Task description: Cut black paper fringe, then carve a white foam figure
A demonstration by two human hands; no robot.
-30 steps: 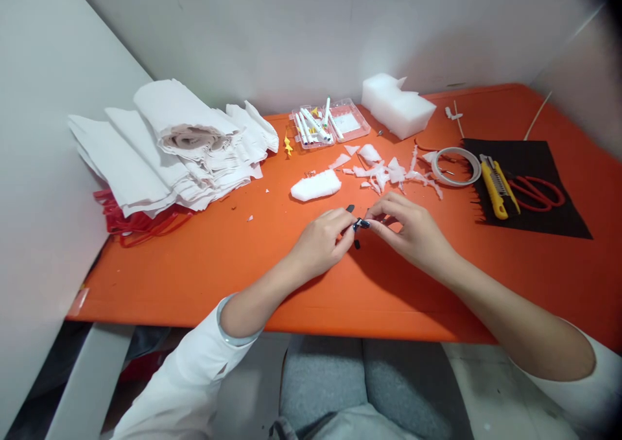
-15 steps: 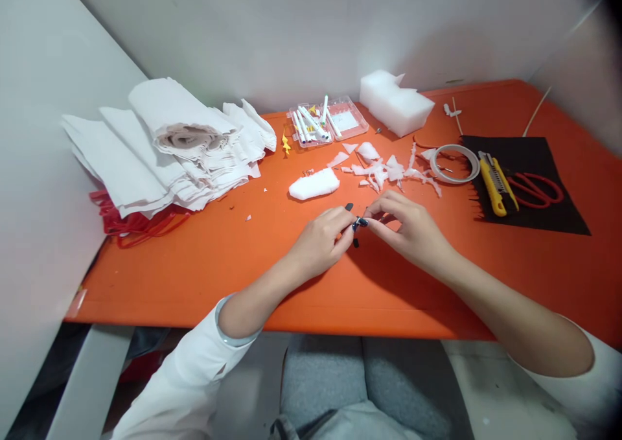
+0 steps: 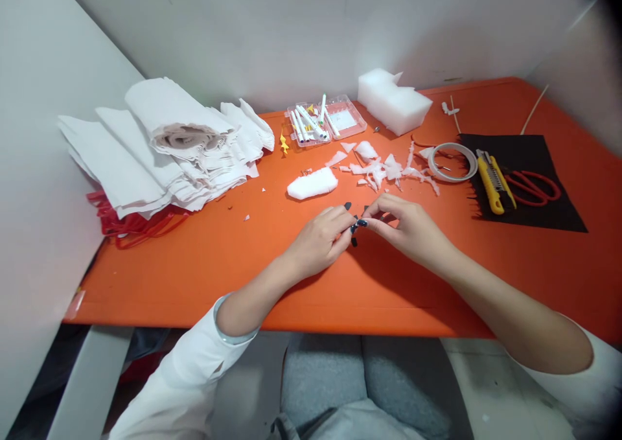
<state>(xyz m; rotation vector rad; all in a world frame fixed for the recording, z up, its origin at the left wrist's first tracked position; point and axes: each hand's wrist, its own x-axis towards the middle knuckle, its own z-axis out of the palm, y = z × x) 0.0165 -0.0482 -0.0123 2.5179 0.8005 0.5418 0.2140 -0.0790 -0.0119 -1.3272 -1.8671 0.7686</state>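
My left hand (image 3: pixel 318 242) and my right hand (image 3: pixel 405 225) meet fingertip to fingertip low over the orange table (image 3: pixel 204 271). Both are pinched closed at a tiny dark item between them, too small to make out. Small black pieces (image 3: pixel 354 242) lie by the fingertips. Just beyond the hands is a white foam piece (image 3: pixel 312 184) with cut corners. White foam scraps (image 3: pixel 376 168) are scattered behind my right hand.
White folded cloth (image 3: pixel 140 161) is piled at the left over red straps (image 3: pixel 116 223). Markers in a clear case (image 3: pixel 347 121) and a foam block (image 3: pixel 392 103) stand at the back. Right: tape roll (image 3: pixel 453 179), yellow cutter (image 3: pixel 496 184), red scissors (image 3: pixel 534 187), black sheet (image 3: pixel 549 216).
The whole view has shifted very slightly. Both hands keep nearly the same pose, with their fingertips a little closer together.
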